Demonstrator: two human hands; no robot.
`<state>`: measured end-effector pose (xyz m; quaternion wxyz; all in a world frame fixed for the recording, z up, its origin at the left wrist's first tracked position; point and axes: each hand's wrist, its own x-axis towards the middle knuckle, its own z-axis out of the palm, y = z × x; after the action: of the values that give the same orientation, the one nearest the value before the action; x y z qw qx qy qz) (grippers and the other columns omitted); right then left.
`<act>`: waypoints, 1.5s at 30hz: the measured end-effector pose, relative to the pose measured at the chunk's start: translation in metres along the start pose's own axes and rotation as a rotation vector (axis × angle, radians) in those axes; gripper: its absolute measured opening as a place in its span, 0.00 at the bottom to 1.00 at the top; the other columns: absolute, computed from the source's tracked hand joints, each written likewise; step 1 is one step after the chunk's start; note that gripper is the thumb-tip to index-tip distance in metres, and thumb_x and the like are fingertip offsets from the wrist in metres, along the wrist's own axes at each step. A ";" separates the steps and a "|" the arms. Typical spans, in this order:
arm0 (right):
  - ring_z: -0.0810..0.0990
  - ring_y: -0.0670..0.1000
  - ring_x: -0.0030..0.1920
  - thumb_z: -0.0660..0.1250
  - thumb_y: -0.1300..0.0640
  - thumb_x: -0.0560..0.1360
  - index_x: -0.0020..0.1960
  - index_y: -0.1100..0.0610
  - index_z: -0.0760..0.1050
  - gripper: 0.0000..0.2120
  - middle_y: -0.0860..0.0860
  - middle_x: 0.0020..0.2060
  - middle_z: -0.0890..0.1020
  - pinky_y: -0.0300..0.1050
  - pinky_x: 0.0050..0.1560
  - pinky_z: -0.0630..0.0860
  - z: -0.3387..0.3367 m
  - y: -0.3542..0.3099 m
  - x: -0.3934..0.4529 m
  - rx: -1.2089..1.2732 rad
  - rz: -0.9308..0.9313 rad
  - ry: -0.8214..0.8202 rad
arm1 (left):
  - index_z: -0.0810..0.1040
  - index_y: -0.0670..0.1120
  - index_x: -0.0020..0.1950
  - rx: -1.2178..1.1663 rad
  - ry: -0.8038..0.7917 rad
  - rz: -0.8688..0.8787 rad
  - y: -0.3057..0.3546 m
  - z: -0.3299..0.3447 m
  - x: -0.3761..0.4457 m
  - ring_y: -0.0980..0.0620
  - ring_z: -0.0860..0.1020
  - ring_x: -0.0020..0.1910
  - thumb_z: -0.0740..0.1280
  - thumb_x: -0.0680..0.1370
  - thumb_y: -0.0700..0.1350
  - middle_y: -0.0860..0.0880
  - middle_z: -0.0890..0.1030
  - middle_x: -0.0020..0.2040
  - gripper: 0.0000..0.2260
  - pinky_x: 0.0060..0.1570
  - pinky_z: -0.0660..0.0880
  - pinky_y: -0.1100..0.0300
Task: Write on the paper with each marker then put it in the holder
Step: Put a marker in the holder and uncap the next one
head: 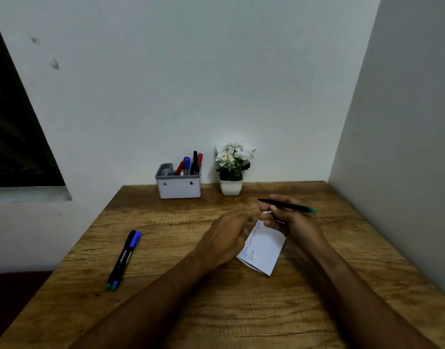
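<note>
Both forearms reach in from the near edge over the wooden tabletop (241, 311). On the right, the right hand (289, 220) has its fingers curled round a black marker (286, 205) with a green end, held level above the paper (263, 250), and seems to touch the paper's far edge. The left hand (226, 238) is blurred, its fingers loosely bent beside the paper; whether it holds anything cannot be told. Handwritten lines run along the paper's left side. Two more markers (123, 258) lie side by side well to the left. By the wall, a grey holder (178, 188) keeps several markers upright, beside a potted plant (231, 170).
</note>
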<state>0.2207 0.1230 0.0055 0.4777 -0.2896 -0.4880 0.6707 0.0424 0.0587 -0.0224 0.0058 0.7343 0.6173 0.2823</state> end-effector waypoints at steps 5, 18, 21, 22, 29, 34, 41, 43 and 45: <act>0.82 0.55 0.34 0.69 0.63 0.80 0.54 0.67 0.82 0.08 0.63 0.44 0.87 0.45 0.30 0.79 -0.012 0.009 -0.005 -0.211 -0.055 0.043 | 0.66 0.48 0.76 -0.038 -0.193 -0.006 -0.006 0.009 -0.015 0.53 0.67 0.72 0.58 0.83 0.45 0.49 0.70 0.74 0.20 0.71 0.64 0.58; 0.85 0.48 0.38 0.70 0.70 0.74 0.44 0.63 0.84 0.06 0.54 0.37 0.87 0.41 0.39 0.79 -0.014 0.026 -0.013 -0.602 -0.154 -0.154 | 0.65 0.50 0.77 -0.075 -0.183 -0.009 -0.013 0.018 -0.018 0.58 0.63 0.74 0.57 0.84 0.45 0.53 0.67 0.76 0.21 0.71 0.58 0.65; 0.85 0.48 0.39 0.70 0.68 0.74 0.41 0.59 0.85 0.07 0.52 0.37 0.87 0.39 0.38 0.77 -0.013 0.032 -0.012 -0.686 -0.181 -0.198 | 0.64 0.49 0.78 -0.067 -0.191 -0.020 -0.014 0.019 -0.018 0.57 0.62 0.75 0.57 0.84 0.45 0.52 0.66 0.77 0.21 0.73 0.58 0.62; 0.85 0.48 0.39 0.70 0.67 0.74 0.41 0.58 0.85 0.08 0.51 0.37 0.87 0.40 0.38 0.78 -0.014 0.033 -0.012 -0.698 -0.186 -0.201 | 0.64 0.50 0.78 -0.062 -0.192 -0.019 -0.015 0.020 -0.018 0.57 0.62 0.75 0.57 0.84 0.46 0.52 0.66 0.77 0.21 0.72 0.58 0.62; 0.86 0.47 0.38 0.69 0.67 0.73 0.41 0.58 0.85 0.08 0.50 0.37 0.87 0.43 0.37 0.78 -0.014 0.036 -0.010 -0.724 -0.196 -0.193 | 0.64 0.50 0.78 -0.048 -0.165 -0.013 -0.017 0.024 -0.018 0.57 0.62 0.75 0.57 0.84 0.47 0.53 0.66 0.77 0.20 0.68 0.54 0.67; 0.87 0.49 0.42 0.70 0.66 0.73 0.44 0.58 0.85 0.07 0.50 0.40 0.88 0.47 0.41 0.83 -0.013 0.039 -0.009 -0.762 -0.215 -0.212 | 0.64 0.50 0.78 -0.041 -0.181 -0.018 -0.018 0.025 -0.016 0.57 0.62 0.75 0.57 0.84 0.47 0.52 0.66 0.77 0.21 0.71 0.57 0.63; 0.87 0.51 0.41 0.69 0.68 0.73 0.42 0.60 0.84 0.07 0.52 0.38 0.88 0.52 0.42 0.82 -0.014 0.039 -0.010 -0.759 -0.234 -0.204 | 0.64 0.50 0.77 -0.039 -0.188 -0.016 -0.017 0.025 -0.017 0.56 0.62 0.75 0.57 0.84 0.47 0.52 0.66 0.77 0.21 0.74 0.60 0.57; 0.87 0.51 0.41 0.69 0.68 0.73 0.43 0.59 0.85 0.07 0.51 0.39 0.88 0.50 0.42 0.83 -0.012 0.039 -0.010 -0.771 -0.238 -0.209 | 0.64 0.50 0.77 -0.035 -0.187 -0.015 -0.018 0.025 -0.016 0.56 0.62 0.75 0.57 0.84 0.47 0.52 0.66 0.77 0.21 0.75 0.60 0.57; 0.87 0.49 0.41 0.70 0.67 0.73 0.42 0.58 0.85 0.07 0.50 0.39 0.88 0.48 0.41 0.83 -0.012 0.039 -0.009 -0.778 -0.219 -0.184 | 0.64 0.50 0.78 -0.033 -0.190 -0.011 -0.018 0.026 -0.016 0.57 0.62 0.75 0.57 0.84 0.47 0.52 0.66 0.77 0.21 0.75 0.60 0.57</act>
<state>0.2202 0.1164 -0.0359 0.3553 -0.3337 -0.7737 0.4046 0.0356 0.0573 -0.0570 0.0778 0.7541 0.6133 0.2216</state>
